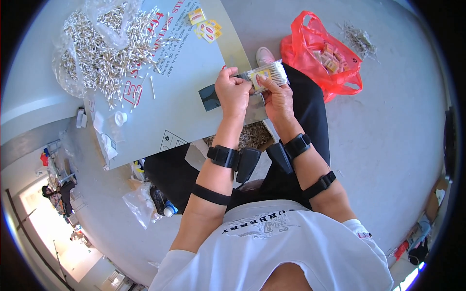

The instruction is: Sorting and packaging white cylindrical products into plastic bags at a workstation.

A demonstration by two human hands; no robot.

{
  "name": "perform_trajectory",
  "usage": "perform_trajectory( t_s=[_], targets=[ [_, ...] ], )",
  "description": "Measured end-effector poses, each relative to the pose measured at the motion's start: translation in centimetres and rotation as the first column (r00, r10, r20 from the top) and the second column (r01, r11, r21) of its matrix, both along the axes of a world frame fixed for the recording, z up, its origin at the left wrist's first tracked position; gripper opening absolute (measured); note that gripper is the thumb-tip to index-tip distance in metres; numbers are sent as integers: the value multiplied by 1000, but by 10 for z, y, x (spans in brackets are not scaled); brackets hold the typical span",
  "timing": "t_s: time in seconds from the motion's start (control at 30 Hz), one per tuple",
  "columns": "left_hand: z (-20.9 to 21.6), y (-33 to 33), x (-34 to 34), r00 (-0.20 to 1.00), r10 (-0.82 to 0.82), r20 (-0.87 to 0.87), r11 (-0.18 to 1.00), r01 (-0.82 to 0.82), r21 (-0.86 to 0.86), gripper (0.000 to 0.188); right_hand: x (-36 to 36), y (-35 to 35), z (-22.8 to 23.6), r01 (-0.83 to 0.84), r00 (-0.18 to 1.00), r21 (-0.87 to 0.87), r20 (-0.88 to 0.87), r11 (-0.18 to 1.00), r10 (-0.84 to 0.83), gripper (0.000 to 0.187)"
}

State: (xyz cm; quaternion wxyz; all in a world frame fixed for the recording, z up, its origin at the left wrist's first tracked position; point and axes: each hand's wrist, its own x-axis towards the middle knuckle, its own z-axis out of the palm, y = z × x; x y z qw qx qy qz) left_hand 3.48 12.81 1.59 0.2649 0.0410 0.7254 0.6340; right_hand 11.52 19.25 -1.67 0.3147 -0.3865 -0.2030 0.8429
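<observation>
Grey sheet-metal tabletop lies beneath both hands; left hand and right hand pinch a clear cotton-swab packet between them; loosened fingers might spill swabs.

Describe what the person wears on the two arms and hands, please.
Both hands, left hand and right hand, are bare, without gloves. Each wrist carries a black strap with a black box-shaped device; a second black band circles each forearm. Short white sleeves end above the elbows.
</observation>
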Motion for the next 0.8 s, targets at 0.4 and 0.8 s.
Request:
perform_trajectory(
  t_s=[0.4, 0.8],
  targets=[
    [22, 25, 18, 974, -211, -81, 943, 224, 244, 30, 13, 53, 26, 221, 974, 164, 16, 961, -227, 31],
    [77, -44, 11, 200, -374, -906, 870, 413, -269, 18, 24, 19, 59, -461, 876, -354, -35, 814, 481, 15]
  ],
)
